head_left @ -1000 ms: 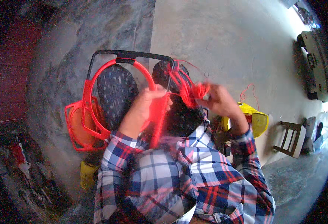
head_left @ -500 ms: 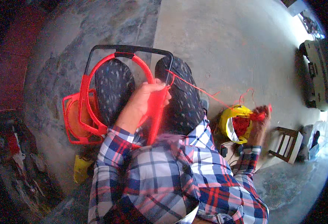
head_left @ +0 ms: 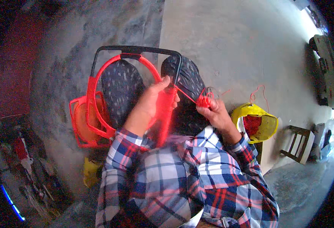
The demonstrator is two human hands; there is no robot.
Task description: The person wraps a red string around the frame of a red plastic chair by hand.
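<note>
A black frame [head_left: 155,49] with an inner ring stands over my lap, its sides and most of the ring wrapped in red cord. My left hand [head_left: 144,106] is closed round the frame's right side, at the red-wrapped section [head_left: 163,125]. A strand of red cord runs taut from just above that grip to a small bundle of red cord [head_left: 203,101]. My right hand [head_left: 218,117] pinches this bundle, just right of my right knee. Part of the frame's lower end is hidden by my left forearm.
A second red frame with an orange centre [head_left: 77,123] is by my left leg. To my right lies an open yellow bag [head_left: 267,127] with red material inside. Farther right are a small slatted wooden piece [head_left: 298,144] and clear plastic [head_left: 328,138]. Clutter lies at lower left.
My right hand has come in from beside the yellow bag toward the frame with the cord bundle, shortening the strand. My left hand keeps its grip on the frame.
</note>
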